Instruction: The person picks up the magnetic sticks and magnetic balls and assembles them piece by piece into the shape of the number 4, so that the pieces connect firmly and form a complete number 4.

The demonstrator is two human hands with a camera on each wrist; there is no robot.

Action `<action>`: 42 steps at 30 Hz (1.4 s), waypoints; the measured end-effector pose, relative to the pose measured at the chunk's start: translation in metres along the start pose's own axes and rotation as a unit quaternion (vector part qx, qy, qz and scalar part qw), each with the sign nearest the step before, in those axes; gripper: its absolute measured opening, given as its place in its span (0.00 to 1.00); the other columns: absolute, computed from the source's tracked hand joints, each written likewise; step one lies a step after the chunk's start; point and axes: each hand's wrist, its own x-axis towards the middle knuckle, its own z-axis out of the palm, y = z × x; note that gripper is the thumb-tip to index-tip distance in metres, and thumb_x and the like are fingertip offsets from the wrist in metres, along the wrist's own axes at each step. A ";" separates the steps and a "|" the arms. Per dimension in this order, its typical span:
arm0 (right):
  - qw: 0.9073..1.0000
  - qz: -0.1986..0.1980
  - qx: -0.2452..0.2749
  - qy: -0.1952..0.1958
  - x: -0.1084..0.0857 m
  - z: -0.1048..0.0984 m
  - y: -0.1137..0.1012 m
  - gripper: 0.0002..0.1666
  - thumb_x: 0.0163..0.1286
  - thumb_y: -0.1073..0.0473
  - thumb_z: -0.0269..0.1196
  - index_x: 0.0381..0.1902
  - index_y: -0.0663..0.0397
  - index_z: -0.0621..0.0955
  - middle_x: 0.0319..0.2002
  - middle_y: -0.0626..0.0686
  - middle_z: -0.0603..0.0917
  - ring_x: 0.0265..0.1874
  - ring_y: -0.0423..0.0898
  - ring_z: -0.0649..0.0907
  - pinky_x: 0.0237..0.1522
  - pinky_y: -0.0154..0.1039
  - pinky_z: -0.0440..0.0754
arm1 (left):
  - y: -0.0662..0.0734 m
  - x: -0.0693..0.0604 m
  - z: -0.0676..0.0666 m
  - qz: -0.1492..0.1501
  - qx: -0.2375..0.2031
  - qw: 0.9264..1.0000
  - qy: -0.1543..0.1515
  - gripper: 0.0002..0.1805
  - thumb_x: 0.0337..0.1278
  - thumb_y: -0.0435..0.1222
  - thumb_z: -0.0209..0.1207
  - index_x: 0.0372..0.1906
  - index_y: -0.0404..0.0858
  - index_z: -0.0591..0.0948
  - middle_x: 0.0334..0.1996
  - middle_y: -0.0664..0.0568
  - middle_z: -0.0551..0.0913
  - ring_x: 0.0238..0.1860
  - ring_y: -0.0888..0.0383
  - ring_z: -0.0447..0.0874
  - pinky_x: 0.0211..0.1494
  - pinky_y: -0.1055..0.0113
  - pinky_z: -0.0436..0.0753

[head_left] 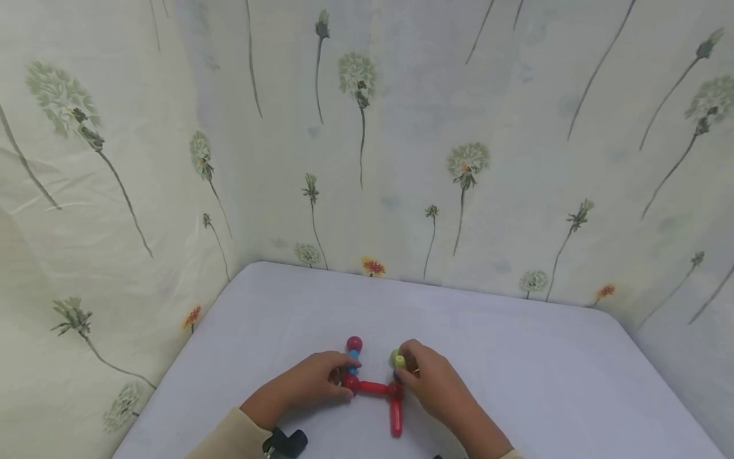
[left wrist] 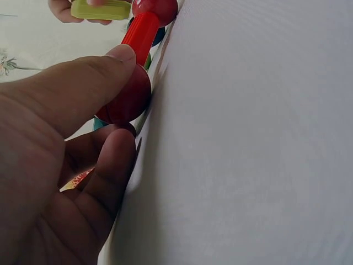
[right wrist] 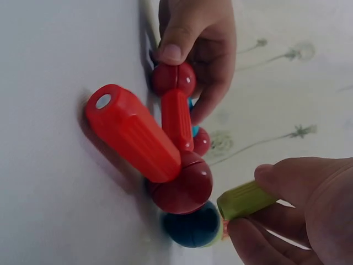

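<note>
Seen from your head, your left hand [head_left: 315, 380] pinches a red ball [head_left: 352, 383] on the tabletop [head_left: 493, 357], apparently steadying the joined frame [head_left: 374, 387]; toward that ball's 2 o'clock, your right hand [head_left: 432, 379] holds a yellow-green rod [right wrist: 242, 200] between thumb and fingers, likely to leave its lower end free. Its long axis stands near upright, slightly tilted, lower end facing down.

Desk [head_left: 516, 363]: white, rounded far corners
Floral backdrop [head_left: 401, 146]: pale, behind the desk and along its left side
Orange blooms [head_left: 373, 266]: printed near the desk's edge
</note>
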 end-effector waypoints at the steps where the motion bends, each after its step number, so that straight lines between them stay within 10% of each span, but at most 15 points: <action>1: 1.000 0.001 -0.002 0.000 0.000 0.001 0.001 0.15 0.69 0.55 0.72 0.50 0.41 0.79 0.38 0.41 0.84 0.41 0.41 0.83 0.48 0.47 0.88 | 0.000 0.000 0.001 -0.003 0.000 1.000 -0.001 0.28 0.58 0.48 0.75 0.64 0.59 0.81 0.41 0.65 0.80 0.42 0.62 0.78 0.45 0.67 0.81; 15: 1.000 0.004 -0.005 0.020 0.002 0.005 0.007 0.17 0.68 0.55 0.73 0.51 0.42 0.80 0.42 0.44 0.85 0.43 0.42 0.84 0.51 0.50 0.88 | -0.002 0.001 0.002 -0.009 0.006 1.000 -0.002 0.30 0.58 0.50 0.75 0.66 0.60 0.81 0.42 0.66 0.80 0.43 0.62 0.78 0.46 0.68 0.82; 27: 0.990 0.007 0.047 0.131 0.004 0.007 0.016 0.15 0.71 0.58 0.69 0.53 0.48 0.79 0.45 0.50 0.88 0.51 0.47 0.87 0.54 0.48 0.87 | 0.000 -0.001 0.001 -0.008 0.008 1.000 -0.001 0.30 0.58 0.50 0.75 0.66 0.60 0.80 0.41 0.65 0.80 0.43 0.62 0.78 0.46 0.69 0.82; 42: 0.992 0.033 0.056 0.107 0.004 0.011 0.020 0.14 0.72 0.56 0.68 0.51 0.47 0.78 0.48 0.52 0.89 0.50 0.49 0.88 0.53 0.52 0.87 | 0.000 0.000 0.001 0.000 0.007 1.000 0.001 0.29 0.58 0.47 0.75 0.65 0.57 0.81 0.39 0.64 0.79 0.41 0.62 0.78 0.44 0.69 0.81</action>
